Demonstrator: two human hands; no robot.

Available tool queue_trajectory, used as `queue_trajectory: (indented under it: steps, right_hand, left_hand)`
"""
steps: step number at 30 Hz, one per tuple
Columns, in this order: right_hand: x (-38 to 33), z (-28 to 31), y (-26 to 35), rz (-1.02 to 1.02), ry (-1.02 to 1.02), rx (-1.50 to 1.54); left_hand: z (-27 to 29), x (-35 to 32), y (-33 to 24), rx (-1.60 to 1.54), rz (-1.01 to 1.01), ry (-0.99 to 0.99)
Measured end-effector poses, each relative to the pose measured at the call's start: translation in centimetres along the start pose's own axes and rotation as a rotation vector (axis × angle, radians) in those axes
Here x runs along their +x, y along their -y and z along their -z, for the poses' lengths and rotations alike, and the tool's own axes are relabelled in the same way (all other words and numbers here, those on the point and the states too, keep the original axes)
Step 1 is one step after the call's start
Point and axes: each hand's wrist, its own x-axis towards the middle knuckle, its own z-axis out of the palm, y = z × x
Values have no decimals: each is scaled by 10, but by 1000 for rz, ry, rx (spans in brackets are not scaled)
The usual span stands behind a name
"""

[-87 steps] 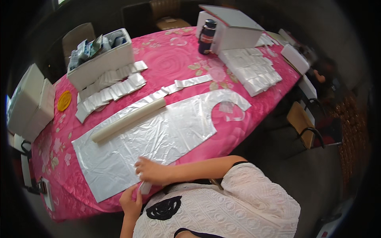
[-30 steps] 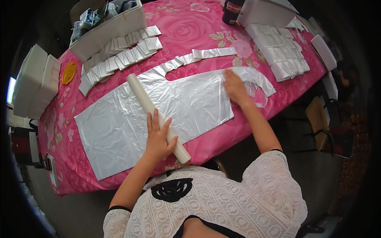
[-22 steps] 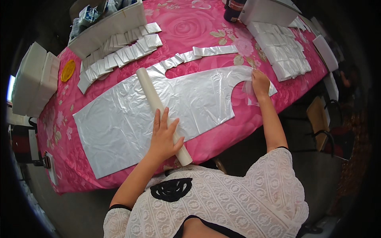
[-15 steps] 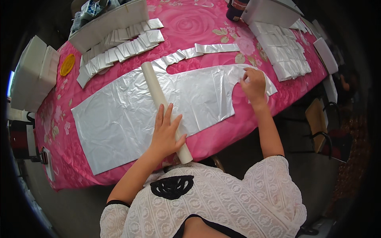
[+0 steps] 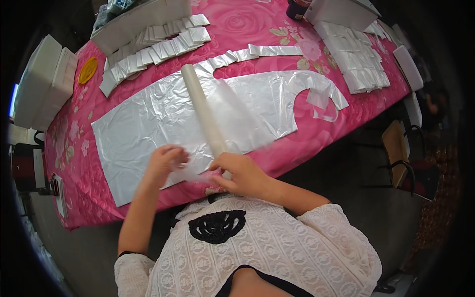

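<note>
**Plastic sheet under both our hands at the desk's near edge**

Clear plastic is what we work with: a thin cut sheet (image 5: pixel 163 119) lies flat along the pink flowered desk (image 5: pixel 316 133), and a whitish roll (image 5: pixel 203 111) lies across it, running from the far side down to us.

Risks, as we judge them: the film is light and slick, so a quick pull could drag the whole sheet toward the edge or wrinkle it, and the curved cut-out end at the right, with no hand on it, could fold over. The roll is round and could turn off its line if our grip on its near end slackens. Film gathered under the fingers may also tear or stick to itself.

Our left hand (image 5: pixel 166 163) rests on the sheet's near border, fingers curled and bunched on the film; whether they pinch it or only press it down we cannot tell. Our right hand (image 5: pixel 237 173) sits at the roll's near end, fingers curved loosely about it, touching it. Both hands lie close together at the desk's near edge, while most of the sheet spreads away from them to left and right.

Farther back lie rows of folded plastic pieces (image 5: pixel 153 47), another stack (image 5: pixel 361 64) at the right, and white boxes (image 5: pixel 42 86) at the left.
</note>
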Motion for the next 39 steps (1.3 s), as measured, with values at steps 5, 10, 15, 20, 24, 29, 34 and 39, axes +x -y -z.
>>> queue_trajectory:
  steps: [5, 10, 15, 20, 24, 29, 34, 39]
  right_hand:
    - [-17, -2, -7, -281, -67, -493]
    - [-18, -13, -18, -511, 126, -413]
    - [-18, 0, -18, -611, 182, -309]
    - [-24, 5, -18, -635, 170, -318]
    - [-26, 6, -21, -641, 164, -291]
    - [-25, 13, -19, -626, 191, -314]
    - [-29, 11, -35, -548, 229, -304]
    - [41, 22, -52, -451, 182, -354]
  left_hand:
    - [121, -32, 6, 143, 63, -226]
    - [169, -44, 10, 280, 127, -241]
    - [186, -44, -3, 522, 70, -344]
    - [136, -52, -18, 1550, -294, -730]
    - [43, -8, -18, 1204, -982, -532]
    - [-52, 51, 8, 1121, -1060, -244]
    - [-74, 65, 29, 1312, -803, -252]
    - [-74, 65, 29, 1392, -786, -276]
